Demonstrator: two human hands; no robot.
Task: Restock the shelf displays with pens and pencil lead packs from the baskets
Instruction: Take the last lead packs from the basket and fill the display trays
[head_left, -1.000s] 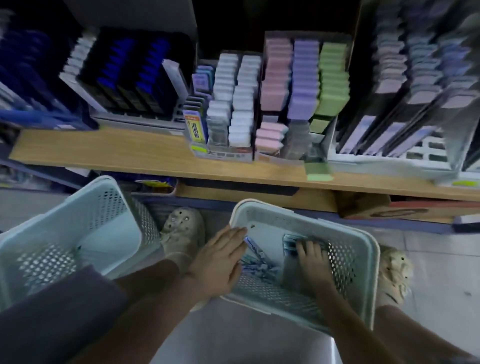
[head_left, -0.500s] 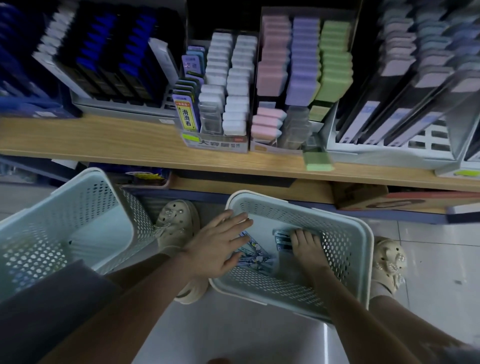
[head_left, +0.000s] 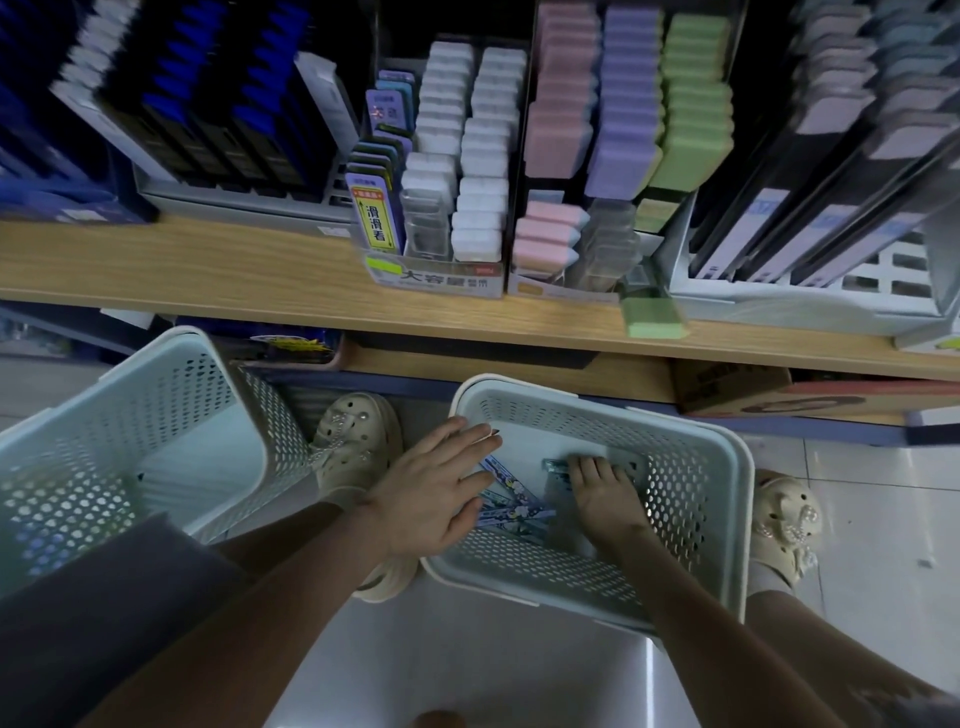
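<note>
A pale perforated basket (head_left: 727, 499) sits on the floor below the wooden shelf (head_left: 208, 270). Inside it lie flat packs with blue patterned print (head_left: 511, 506) and a darker pack (head_left: 558, 475). My right hand (head_left: 605, 493) is deep in the basket, fingers curled down on the dark pack. My left hand (head_left: 436, 483) rests flat on the basket's left rim, fingers spread, reaching over the patterned packs. On the shelf a cardboard display (head_left: 441, 171) holds rows of small white and purple lead packs, beside pastel pink, purple and green packs (head_left: 628, 114).
A second pale basket (head_left: 156, 415) stands at the left. Pen racks with dark blue pens (head_left: 208, 104) and grey ones (head_left: 831, 156) flank the displays. A loose green pack (head_left: 654, 317) lies at the shelf edge. My feet in beige clogs (head_left: 363, 441) straddle the right basket.
The view has tipped slightly, bringing the shelf displays closer. Both hands stay in about the same places, the left on the rim and the right on the packs.
</note>
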